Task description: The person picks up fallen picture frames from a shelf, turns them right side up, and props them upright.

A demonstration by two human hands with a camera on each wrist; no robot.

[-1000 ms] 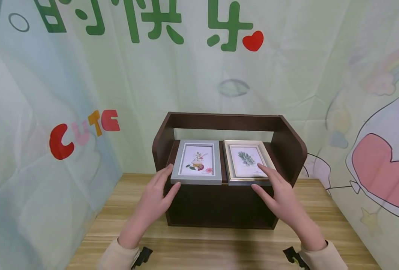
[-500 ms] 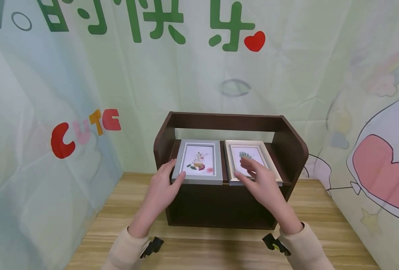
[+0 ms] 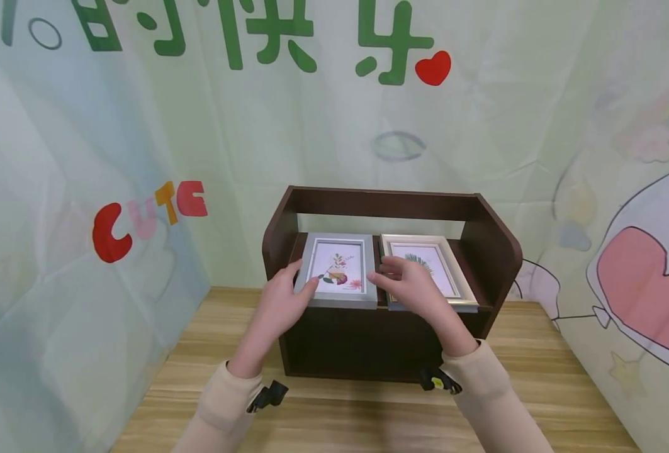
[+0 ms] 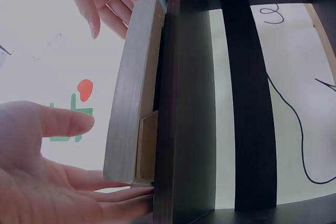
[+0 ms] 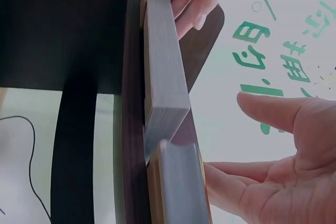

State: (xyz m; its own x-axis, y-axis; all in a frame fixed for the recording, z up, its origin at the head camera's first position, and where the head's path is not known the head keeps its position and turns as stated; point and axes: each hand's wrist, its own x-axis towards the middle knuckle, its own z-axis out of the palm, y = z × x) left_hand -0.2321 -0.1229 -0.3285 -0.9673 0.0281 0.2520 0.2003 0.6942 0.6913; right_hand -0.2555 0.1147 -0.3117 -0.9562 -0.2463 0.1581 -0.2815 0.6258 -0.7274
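Right hand [image 3: 413, 288] has shifted left — from gold frame [image 3: 440, 269]'s right side to near grey frame [image 3: 338, 269]'s right edge, thumb and fingers apart. Left hand [image 3: 282, 301] spread at grey frame's left edge. Frames unmoved — side by side on brown shelf [image 3: 340, 343].

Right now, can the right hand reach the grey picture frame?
Probably yes. The right hand hangs over the gold frame, close by the grey picture frame, and nothing seems between them; the left hand is at the opposite side.

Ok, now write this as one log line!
left hand: at silver frame | right hand: over gold frame | both: flat on shelf
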